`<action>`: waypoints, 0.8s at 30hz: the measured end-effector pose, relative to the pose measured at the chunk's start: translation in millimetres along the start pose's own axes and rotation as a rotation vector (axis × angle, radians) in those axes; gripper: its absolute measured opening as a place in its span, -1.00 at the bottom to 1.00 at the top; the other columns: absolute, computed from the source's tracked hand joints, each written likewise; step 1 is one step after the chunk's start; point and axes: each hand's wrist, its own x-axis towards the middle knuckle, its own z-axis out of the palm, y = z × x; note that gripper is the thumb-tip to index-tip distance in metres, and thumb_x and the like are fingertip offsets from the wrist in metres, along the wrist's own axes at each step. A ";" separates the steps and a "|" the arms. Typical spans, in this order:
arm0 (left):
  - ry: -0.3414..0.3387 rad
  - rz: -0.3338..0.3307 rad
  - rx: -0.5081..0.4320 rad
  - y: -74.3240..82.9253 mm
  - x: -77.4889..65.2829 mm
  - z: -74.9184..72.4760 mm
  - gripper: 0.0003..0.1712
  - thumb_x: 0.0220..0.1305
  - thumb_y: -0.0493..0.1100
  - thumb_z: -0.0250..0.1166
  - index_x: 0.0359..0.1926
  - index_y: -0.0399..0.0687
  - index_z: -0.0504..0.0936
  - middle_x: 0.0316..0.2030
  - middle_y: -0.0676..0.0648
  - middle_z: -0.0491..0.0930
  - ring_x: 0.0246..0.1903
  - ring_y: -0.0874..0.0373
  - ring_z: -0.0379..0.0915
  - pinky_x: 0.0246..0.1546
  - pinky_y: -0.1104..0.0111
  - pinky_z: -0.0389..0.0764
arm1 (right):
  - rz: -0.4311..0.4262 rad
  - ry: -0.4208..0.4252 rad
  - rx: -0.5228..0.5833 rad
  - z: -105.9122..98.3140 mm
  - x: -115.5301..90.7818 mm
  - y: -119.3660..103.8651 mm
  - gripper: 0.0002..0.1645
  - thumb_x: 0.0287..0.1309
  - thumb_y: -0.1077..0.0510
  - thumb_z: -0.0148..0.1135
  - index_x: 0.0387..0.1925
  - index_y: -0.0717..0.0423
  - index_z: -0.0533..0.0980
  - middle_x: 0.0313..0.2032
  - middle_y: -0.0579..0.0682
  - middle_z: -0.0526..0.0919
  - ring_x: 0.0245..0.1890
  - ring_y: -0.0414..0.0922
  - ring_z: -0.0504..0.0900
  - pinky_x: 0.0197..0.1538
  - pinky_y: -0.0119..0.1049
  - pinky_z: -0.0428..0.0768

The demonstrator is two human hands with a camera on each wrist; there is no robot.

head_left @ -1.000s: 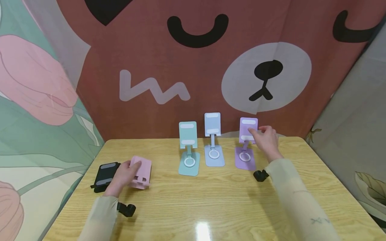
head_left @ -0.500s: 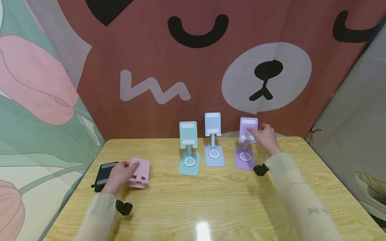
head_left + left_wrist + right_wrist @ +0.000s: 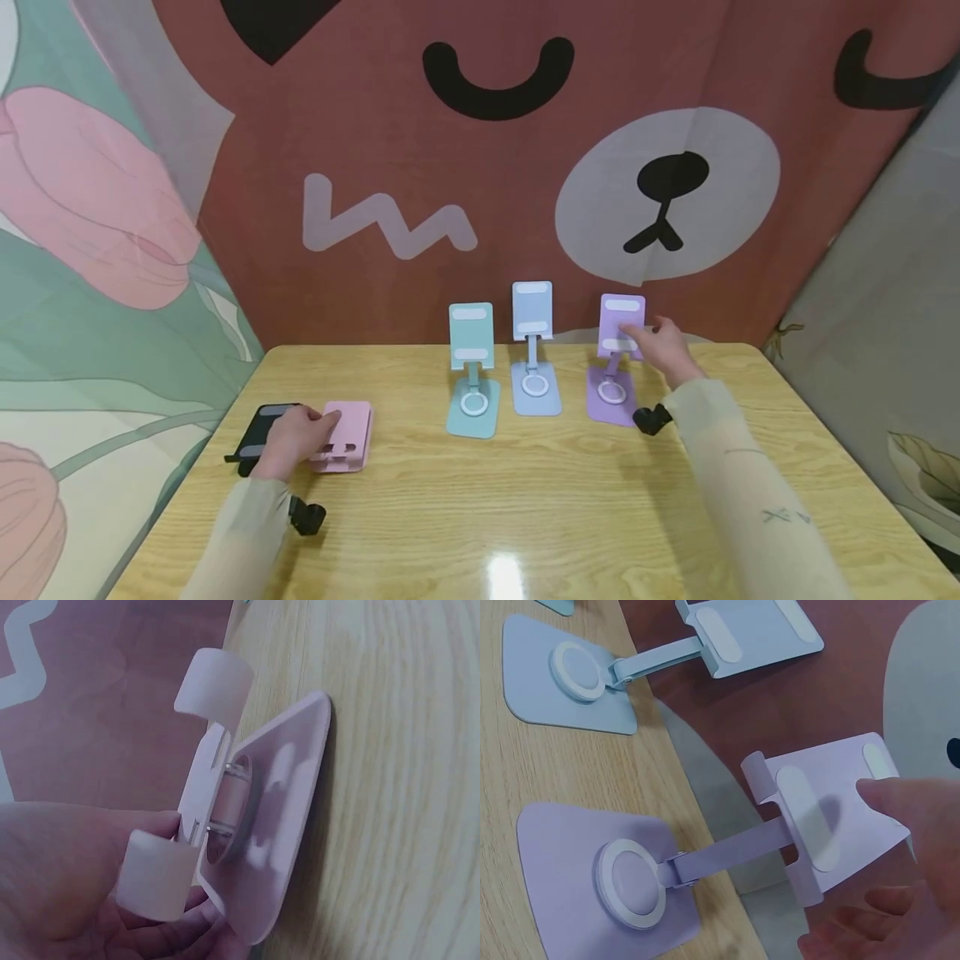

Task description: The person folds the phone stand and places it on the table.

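My left hand [image 3: 296, 437] grips the left side of a pink phone stand [image 3: 348, 433]. The stand is folded low, its plate close over the base; the left wrist view shows its two curled lips [image 3: 217, 686] and base [image 3: 289, 802]. Some fingertips are hidden under it. My right hand [image 3: 667, 350] is at the right edge of a purple phone stand [image 3: 622, 321], which stands unfolded. The thumb [image 3: 889, 796] overlaps the plate's face in the right wrist view. The other fingers hang loosely curled below and beside the plate.
A black phone stand [image 3: 258, 429], partly hidden by my left hand, lies folded at the table's left. Teal [image 3: 471, 333] and blue [image 3: 532, 308] phone stands stand unfolded left of the purple one. A bear-print cloth [image 3: 375, 125] hangs behind the wooden table [image 3: 465, 517].
The pink stand has straightened and lowered, its plate now lying flatter over the base, with my left hand on it. My right hand has shifted slightly right; the purple stand keeps its pose.
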 end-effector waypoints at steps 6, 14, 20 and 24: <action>0.032 -0.016 0.020 4.2 0.8 4.3 -0.44 0.51 0.02 0.17 0.08 -0.51 0.44 -0.21 -0.34 0.55 -0.23 -0.15 0.48 -0.31 0.21 0.55 | -0.012 -0.009 0.044 3.9 5.1 3.7 0.15 0.43 -0.28 0.07 0.56 0.38 -0.25 0.50 0.44 -0.02 0.47 0.30 0.08 0.44 0.15 0.14; 0.077 -0.029 0.027 5.8 4.0 8.3 -0.59 0.50 -0.03 0.18 -0.05 -0.38 0.44 -0.40 -0.23 0.52 -0.38 -0.04 0.47 -0.49 0.28 0.44 | -0.037 -0.022 0.147 6.3 5.7 0.5 0.14 0.44 -0.28 0.06 0.57 0.36 -0.24 0.54 0.38 -0.08 0.51 0.25 0.00 0.47 0.11 0.08; 0.070 -0.026 0.064 7.5 1.4 8.0 -0.58 0.51 -0.05 0.17 -0.05 -0.43 0.48 -0.38 -0.24 0.52 -0.33 -0.08 0.46 -0.40 0.23 0.47 | -0.064 0.010 0.217 10.6 5.1 -3.3 0.08 0.45 -0.29 0.05 0.59 0.29 -0.13 0.52 0.33 0.05 0.47 0.22 0.12 0.44 0.11 0.17; 0.056 -0.017 0.086 6.8 1.8 9.1 -0.57 0.50 -0.07 0.18 -0.03 -0.48 0.53 -0.30 -0.28 0.57 -0.27 -0.12 0.47 -0.29 0.17 0.51 | -0.066 0.033 0.233 12.7 5.2 -4.7 0.03 0.46 -0.26 0.06 0.57 0.32 -0.06 0.49 0.33 0.12 0.44 0.20 0.18 0.42 0.07 0.22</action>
